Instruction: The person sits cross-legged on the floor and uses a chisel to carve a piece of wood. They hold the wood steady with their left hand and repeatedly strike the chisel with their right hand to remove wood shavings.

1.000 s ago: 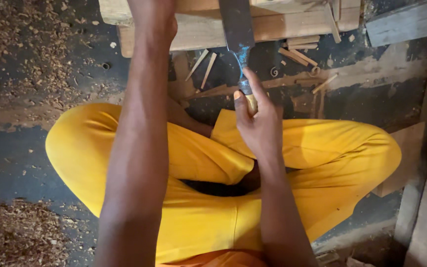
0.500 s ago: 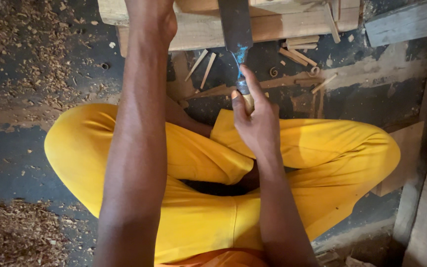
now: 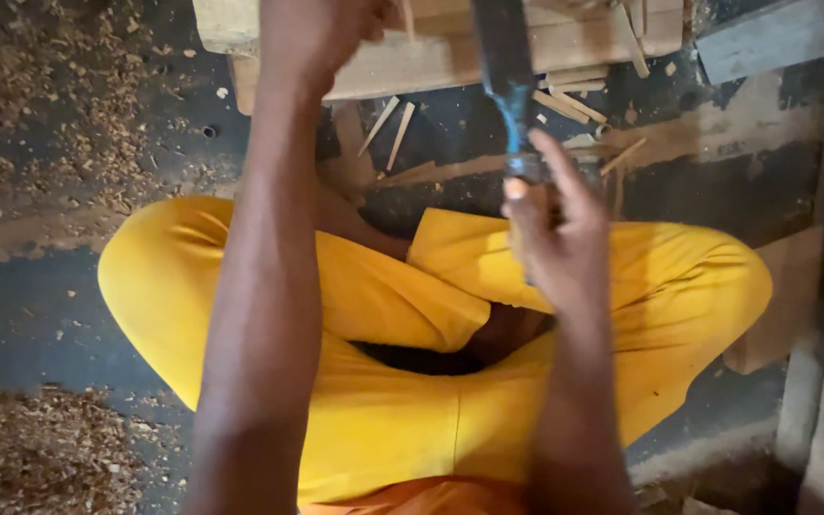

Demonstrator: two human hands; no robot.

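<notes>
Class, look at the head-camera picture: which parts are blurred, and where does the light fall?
Head view: the right hand and the blade it grips are smeared by motion blur; the left hand is cut off at the top edge; the yellow trousers are bright and fairly sharp; the floor lies dim.

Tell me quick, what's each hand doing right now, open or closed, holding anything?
Left hand: pressed on the wooden block; cannot tell if its grip is closed.
Right hand: closed around the handle of the flat-bladed tool.
</notes>
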